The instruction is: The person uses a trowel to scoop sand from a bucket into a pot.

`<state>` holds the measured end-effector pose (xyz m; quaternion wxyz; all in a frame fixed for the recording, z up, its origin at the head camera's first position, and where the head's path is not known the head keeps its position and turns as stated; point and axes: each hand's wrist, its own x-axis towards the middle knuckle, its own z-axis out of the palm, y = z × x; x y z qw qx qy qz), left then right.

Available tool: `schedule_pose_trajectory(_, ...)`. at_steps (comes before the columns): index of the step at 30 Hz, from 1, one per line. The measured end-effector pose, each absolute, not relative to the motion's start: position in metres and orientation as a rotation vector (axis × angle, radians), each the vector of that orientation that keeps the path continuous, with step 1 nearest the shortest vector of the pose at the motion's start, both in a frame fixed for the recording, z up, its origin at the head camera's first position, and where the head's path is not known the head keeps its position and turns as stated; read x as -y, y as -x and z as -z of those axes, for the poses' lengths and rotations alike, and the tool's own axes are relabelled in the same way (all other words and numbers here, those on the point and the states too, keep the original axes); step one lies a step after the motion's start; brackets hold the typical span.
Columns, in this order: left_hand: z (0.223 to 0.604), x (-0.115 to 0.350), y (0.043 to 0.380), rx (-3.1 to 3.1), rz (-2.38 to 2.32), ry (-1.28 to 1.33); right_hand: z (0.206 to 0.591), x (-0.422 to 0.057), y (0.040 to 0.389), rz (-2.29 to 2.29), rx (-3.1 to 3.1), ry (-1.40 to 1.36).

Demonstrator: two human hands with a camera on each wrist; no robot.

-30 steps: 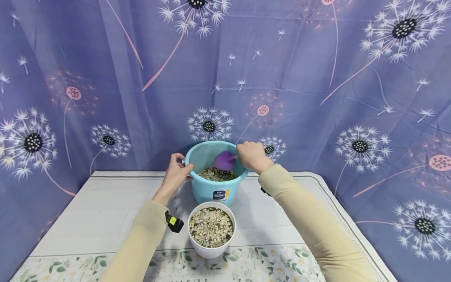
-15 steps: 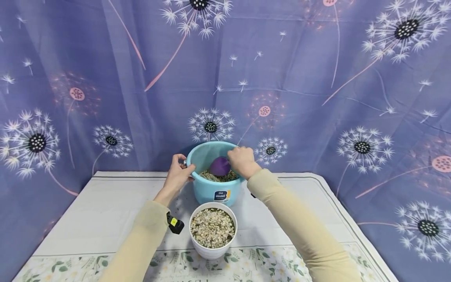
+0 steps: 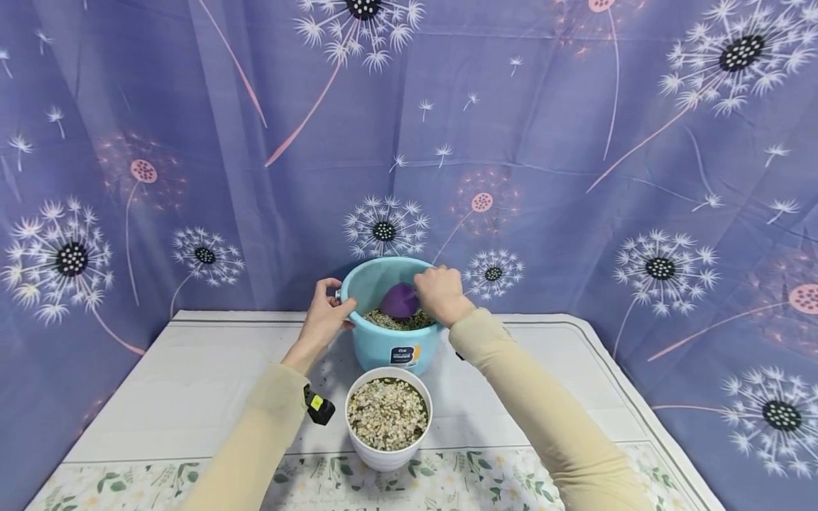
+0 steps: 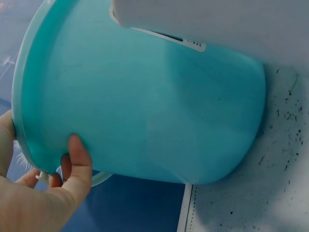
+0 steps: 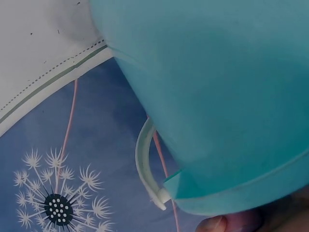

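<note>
Dandelion-printed violet cloth (image 3: pixel 543 135) hangs behind a white surface (image 3: pixel 211 383). At centre of the head view I see a purple scoop (image 3: pixel 400 301) inside a blue bucket (image 3: pixel 371 348), its lower edge at the grainy mix (image 3: pixel 378 319). Right hand (image 3: pixel 442 292): fingers closed round the scoop, at the bucket's right rim. Left hand (image 3: pixel 326 314): thumb and fingers clamped on the left rim. Lower centre: a white pot (image 3: pixel 383 460) of pale grains (image 3: pixel 388 414), just before the bucket.
</note>
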<state>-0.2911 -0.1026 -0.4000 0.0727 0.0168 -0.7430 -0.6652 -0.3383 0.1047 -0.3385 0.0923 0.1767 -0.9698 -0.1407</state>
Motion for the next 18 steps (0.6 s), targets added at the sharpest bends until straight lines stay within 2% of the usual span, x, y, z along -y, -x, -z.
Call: schedule_pose_trajectory(18,0.3965,0.1020,0.2878,2.302,1.944,-0.069,0.3412,-0.1070,0.3368,0.466,2.875,-0.633)
